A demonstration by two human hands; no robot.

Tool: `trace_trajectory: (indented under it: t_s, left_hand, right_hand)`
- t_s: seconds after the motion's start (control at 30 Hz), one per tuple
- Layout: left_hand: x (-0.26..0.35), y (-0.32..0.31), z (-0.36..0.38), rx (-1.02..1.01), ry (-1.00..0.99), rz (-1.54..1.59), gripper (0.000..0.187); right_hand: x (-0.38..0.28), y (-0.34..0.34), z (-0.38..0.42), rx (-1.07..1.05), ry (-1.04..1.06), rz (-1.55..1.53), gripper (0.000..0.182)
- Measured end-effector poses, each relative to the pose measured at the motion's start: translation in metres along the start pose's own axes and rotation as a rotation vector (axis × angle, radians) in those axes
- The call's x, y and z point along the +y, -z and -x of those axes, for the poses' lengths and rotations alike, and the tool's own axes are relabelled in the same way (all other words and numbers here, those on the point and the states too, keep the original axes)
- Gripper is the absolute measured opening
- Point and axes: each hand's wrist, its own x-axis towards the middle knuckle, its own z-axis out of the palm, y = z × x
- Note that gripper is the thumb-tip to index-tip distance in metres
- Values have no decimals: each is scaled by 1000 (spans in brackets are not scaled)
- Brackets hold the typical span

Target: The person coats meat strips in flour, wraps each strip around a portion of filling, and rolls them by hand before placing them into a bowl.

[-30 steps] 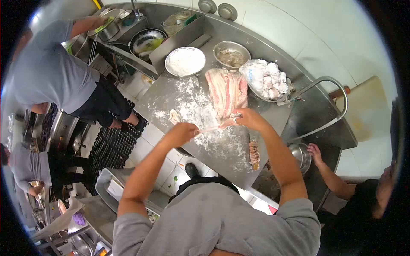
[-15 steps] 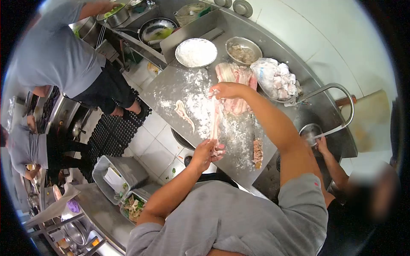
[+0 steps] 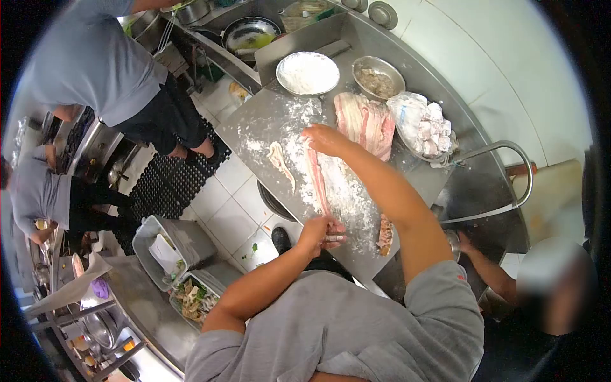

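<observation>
A long strip of raw pork belly (image 3: 317, 175) lies stretched along the floured steel counter (image 3: 254, 121). My right hand (image 3: 323, 139) pins its far end and my left hand (image 3: 323, 232) grips its near end at the counter's front edge. A stack of pork belly slices (image 3: 364, 122) rests just right of my right hand. A shorter floured strip (image 3: 280, 162) lies to the left of the long one.
A bowl of flour (image 3: 307, 72), a metal bowl of filling (image 3: 378, 77) and a bag of white lumps (image 3: 423, 124) stand at the back. A brown piece (image 3: 384, 230) lies near the front. Another person's hand (image 3: 463, 242) reaches into the sink at right. Two people stand at left.
The strip, held up between my hands before, now lies flat on the flour. My right hand moved toward the far side and my left hand toward the near edge.
</observation>
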Motion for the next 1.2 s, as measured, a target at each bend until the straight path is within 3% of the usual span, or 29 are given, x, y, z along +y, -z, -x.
trace_trajectory:
  t_s: [0.13, 0.2, 0.23, 0.3, 0.37, 0.43, 0.47, 0.57, 0.67, 0.73, 0.83, 0.93, 1.0, 1.07, 1.2]
  left_hand:
    - [2, -2, 12, -135, 156, -154, 38]
    - [11, -6, 24, -164, 185, -355, 41]
    - [19, -5, 28, -135, 82, -468, 40]
    - [37, 2, 32, -81, -123, -690, 38]
    - [50, 18, 35, 38, -554, -658, 30]
    - [67, 41, 19, 217, -666, -794, 27]
    - [82, 39, 30, 249, -682, -792, 26]
    - [105, 39, 38, 272, -698, -764, 24]
    - [110, 30, 23, 245, -790, -756, 23]
    - [116, 16, 9, 215, -886, -849, 22]
    - [131, -24, -10, 170, -1194, -1015, 20]
    - [142, -59, -37, 123, -1236, -988, 17]
    - [144, -77, -49, 127, -1410, -1136, 16]
    - [144, -80, -72, 100, -1538, -1324, 21]
    - [139, -76, -81, 265, -1576, -1603, 27]
  right_hand:
    - [-3, -6, -1, 80, -81, -26, 31]
    - [-8, -11, 4, 323, -65, 81, 33]
    - [-13, -9, 7, 447, -59, 136, 34]
    - [-25, 7, 14, 481, -207, 13, 33]
    - [-36, 18, 31, 490, -319, -118, 31]
    - [-38, 31, 67, 505, -399, -231, 29]
    - [-29, 31, 86, 557, -354, -136, 29]
    - [-4, 30, 149, 837, -416, -110, 31]
    - [5, 43, 183, 804, -717, -16, 30]
    - [3, 45, 184, 795, -743, 16, 33]
    - [4, 40, 174, 748, -840, 8, 39]
    - [2, 36, 153, 758, -1020, -64, 46]
    - [1, 42, 137, 765, -1125, -151, 50]
    - [0, 46, 131, 753, -1143, -153, 49]
    - [20, 45, 133, 756, -1161, -375, 45]
